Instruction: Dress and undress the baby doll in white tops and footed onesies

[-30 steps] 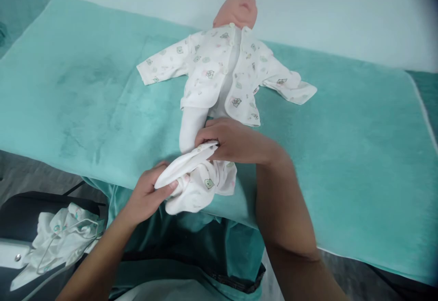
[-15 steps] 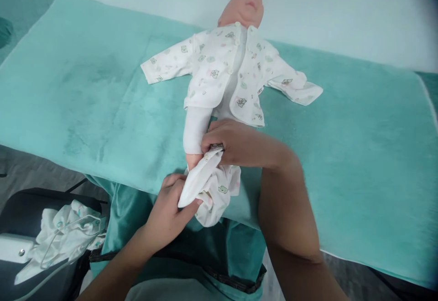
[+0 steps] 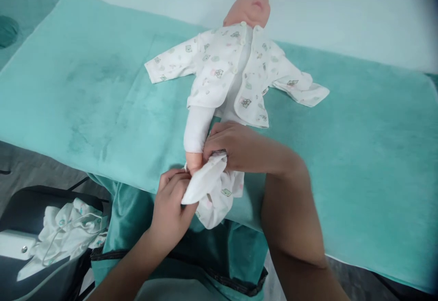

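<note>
A baby doll (image 3: 247, 11) lies on its back on a green-covered table, wearing a printed white jacket (image 3: 215, 74) over a white undergarment. One leg (image 3: 199, 130) points toward me, its bare foot (image 3: 194, 160) at the opening of bunched baby trousers (image 3: 215, 200) with the same kind of print. My left hand (image 3: 173, 200) is closed on the left side of the trousers' opening, beside the foot. My right hand (image 3: 227, 145) grips the upper right edge, its fingers against the lower leg. The doll's other leg is hidden.
The green table cover (image 3: 356, 155) spreads out to both sides, with a pale wall behind. At lower left, a dark chair (image 3: 20, 205) bears crumpled printed clothing (image 3: 68, 228), a white box (image 3: 15, 245) and a cable. Green cloth hangs below the table's front edge.
The view has shifted slightly. My left hand has moved up a little at the trousers' opening, and more of the bare foot shows. Both hands keep their hold.
</note>
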The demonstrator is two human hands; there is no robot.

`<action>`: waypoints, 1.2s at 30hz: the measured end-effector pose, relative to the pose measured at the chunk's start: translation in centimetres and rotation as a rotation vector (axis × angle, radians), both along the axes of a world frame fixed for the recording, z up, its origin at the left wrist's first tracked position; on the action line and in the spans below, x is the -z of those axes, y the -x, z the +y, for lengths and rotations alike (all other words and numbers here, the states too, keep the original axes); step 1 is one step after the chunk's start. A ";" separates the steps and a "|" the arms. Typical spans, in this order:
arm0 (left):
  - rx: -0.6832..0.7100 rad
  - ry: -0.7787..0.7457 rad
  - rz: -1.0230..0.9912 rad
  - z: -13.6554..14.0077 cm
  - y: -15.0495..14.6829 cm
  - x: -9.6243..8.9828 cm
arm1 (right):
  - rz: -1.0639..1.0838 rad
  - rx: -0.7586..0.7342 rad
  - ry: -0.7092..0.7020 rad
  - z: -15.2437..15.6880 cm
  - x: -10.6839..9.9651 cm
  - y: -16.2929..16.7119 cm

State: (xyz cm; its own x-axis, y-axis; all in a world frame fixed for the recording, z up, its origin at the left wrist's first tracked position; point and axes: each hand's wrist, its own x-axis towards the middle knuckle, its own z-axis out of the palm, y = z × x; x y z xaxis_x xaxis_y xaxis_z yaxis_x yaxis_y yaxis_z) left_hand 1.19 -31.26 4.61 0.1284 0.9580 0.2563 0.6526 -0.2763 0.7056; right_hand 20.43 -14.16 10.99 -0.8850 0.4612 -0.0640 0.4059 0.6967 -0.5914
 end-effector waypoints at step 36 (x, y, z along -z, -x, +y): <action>-0.274 0.151 -0.480 11.1 4.7 0.1 | 0.001 0.401 -0.062 0.0 0.5 1.2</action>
State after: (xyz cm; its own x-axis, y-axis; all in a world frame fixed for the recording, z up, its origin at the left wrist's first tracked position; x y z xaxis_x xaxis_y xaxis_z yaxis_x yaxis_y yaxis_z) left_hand -3.48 -20.12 4.46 -0.2268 0.9704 0.0825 0.2831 -0.0153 0.9590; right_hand 19.20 -14.18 10.52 -0.6341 0.7729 -0.0247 0.6525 0.5176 -0.5535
